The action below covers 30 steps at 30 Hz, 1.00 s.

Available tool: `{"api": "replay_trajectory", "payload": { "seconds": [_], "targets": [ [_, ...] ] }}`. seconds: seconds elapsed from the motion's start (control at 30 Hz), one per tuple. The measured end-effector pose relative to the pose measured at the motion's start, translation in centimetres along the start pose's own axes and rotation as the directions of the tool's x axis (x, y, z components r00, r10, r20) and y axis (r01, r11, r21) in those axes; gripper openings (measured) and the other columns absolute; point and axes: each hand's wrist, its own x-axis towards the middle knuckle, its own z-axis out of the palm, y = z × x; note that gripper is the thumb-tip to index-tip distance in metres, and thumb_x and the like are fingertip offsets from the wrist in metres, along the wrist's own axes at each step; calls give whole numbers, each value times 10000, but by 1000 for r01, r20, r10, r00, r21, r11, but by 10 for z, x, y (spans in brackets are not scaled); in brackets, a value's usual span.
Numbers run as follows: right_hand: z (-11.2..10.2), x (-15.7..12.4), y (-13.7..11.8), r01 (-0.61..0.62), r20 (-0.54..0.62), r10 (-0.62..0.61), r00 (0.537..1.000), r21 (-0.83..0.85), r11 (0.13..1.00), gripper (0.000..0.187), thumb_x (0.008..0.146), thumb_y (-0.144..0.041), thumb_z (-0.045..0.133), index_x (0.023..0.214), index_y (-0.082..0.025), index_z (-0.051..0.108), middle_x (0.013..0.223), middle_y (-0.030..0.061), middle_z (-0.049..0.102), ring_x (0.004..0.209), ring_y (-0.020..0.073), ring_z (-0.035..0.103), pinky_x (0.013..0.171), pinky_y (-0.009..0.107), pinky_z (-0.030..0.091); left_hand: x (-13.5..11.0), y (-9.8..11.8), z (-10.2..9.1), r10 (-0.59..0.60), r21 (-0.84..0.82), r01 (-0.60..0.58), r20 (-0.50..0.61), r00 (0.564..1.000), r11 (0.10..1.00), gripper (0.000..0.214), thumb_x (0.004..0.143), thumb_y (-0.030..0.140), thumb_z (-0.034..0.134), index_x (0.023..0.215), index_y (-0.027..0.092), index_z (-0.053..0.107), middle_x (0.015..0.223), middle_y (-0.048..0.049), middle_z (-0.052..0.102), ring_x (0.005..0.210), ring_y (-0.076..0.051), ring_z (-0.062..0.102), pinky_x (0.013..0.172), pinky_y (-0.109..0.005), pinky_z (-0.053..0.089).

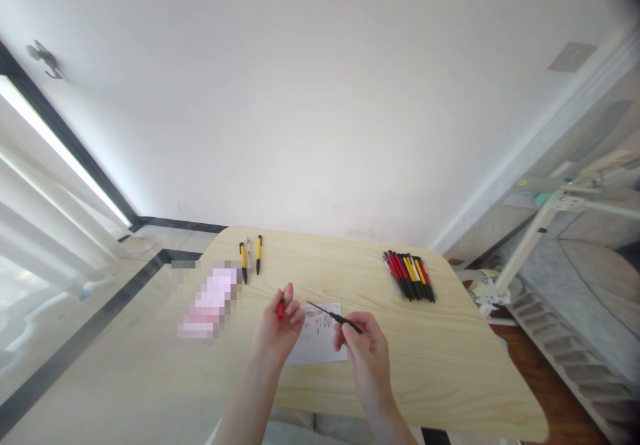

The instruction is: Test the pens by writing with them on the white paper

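My left hand (pixel 284 318), palm turned up, holds a short red pen barrel (pixel 281 308) between thumb and fingers. In my right hand (pixel 364 338) is the black lower part of a pen (pixel 345 321), with a thin dark refill (pixel 318 307) sticking out toward the left hand. The barrel and the refill are apart. Under and between both hands lies a white sheet of paper (pixel 320 348) with dark and reddish scribbles on it; my left hand covers part of its edge.
Right of my hands, several red, yellow, white and black pens (pixel 409 276) lie side by side on the wooden table (pixel 440 365). At the left are two yellow pens (pixel 259 255) and a clear one (pixel 249 255). A blurred pinkish object (pixel 210 302) lies near the left edge. A white wall (pixel 320 98) stands behind.
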Motion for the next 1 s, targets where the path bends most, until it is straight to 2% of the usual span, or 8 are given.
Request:
{"api": "replay_trajectory", "payload": {
  "seconds": [0.13, 0.33, 0.47, 0.77, 1.0],
  "targets": [
    [-1, -1, 0, -4, -7, 4, 1000, -17, 1000, 153, 744, -259, 591, 829, -180, 492, 637, 6, 610, 521, 120, 534, 500, 259, 419, -1, 0, -1, 4, 6, -4, -2, 1000, 1000, 128, 841, 154, 410, 778, 133, 520, 565, 22, 533, 337, -16, 267, 277, -126, 224],
    [-2, -2, -6, -1, -22, 0, 1000, -71, 997, 174, 734, -288, 596, 824, -180, 493, 605, -2, 602, 517, 121, 532, 507, 258, 418, -3, 0, 2, 37, -50, -38, -19, 999, 998, 154, 852, 149, 392, 744, 121, 499, 548, 24, 516, 366, -2, 344, 301, -71, 293],
    [-3, -4, -14, -3, 2, 4, 1000, -59, 998, 150, 740, -263, 590, 822, -176, 499, 618, 2, 597, 529, 117, 529, 513, 258, 424, -6, -1, 4, 52, -42, -52, 10, 999, 998, 137, 843, 147, 412, 723, 125, 474, 608, 19, 536, 360, 10, 336, 283, -73, 283],
    [-4, -6, -20, -15, -11, 14, 1000, -57, 998, 146, 732, -266, 603, 812, -181, 515, 597, -9, 588, 498, 109, 512, 481, 241, 399, -15, -2, 12, 118, 61, -122, 63, 991, 991, 100, 828, 148, 438, 730, 149, 460, 611, 38, 474, 356, 1, 318, 266, -89, 268],
    [-6, -7, -18, -3, -15, 2, 1000, -74, 997, 153, 740, -271, 594, 824, -175, 509, 606, -2, 582, 492, 108, 500, 472, 244, 386, -17, -4, 15, 119, 90, -119, 4, 993, 989, 35, 818, 148, 463, 793, 143, 488, 658, 14, 527, 349, 7, 310, 271, -93, 269]
  ]
}}
